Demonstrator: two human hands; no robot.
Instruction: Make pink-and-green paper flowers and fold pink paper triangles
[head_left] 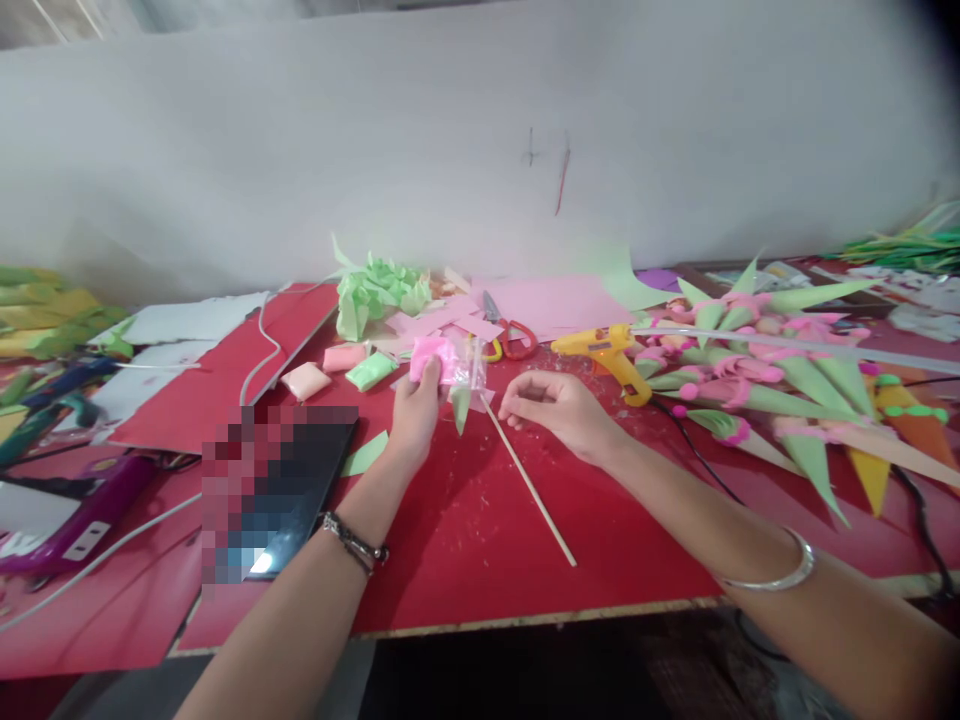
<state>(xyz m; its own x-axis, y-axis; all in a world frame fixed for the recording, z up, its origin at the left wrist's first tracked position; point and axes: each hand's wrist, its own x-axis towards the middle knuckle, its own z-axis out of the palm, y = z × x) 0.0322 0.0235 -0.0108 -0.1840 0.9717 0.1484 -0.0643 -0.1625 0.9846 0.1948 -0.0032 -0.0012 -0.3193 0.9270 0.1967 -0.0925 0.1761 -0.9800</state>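
The left hand [417, 412] pinches a pink packet [435, 358] in its grip above the red counter [465, 530]. The right hand [564, 408], grip loosely curled and parted, is near a thin stick [529, 483].

Your left fingers [430, 373] partly cover the pink packet [452, 362]. Pixelation hides part of your dark-screened device [319, 480]. The left edge crops the purple machine [112, 515], the right a green bundle [911, 248]. Whether the stick [529, 484] touches the packet, you cannot tell.
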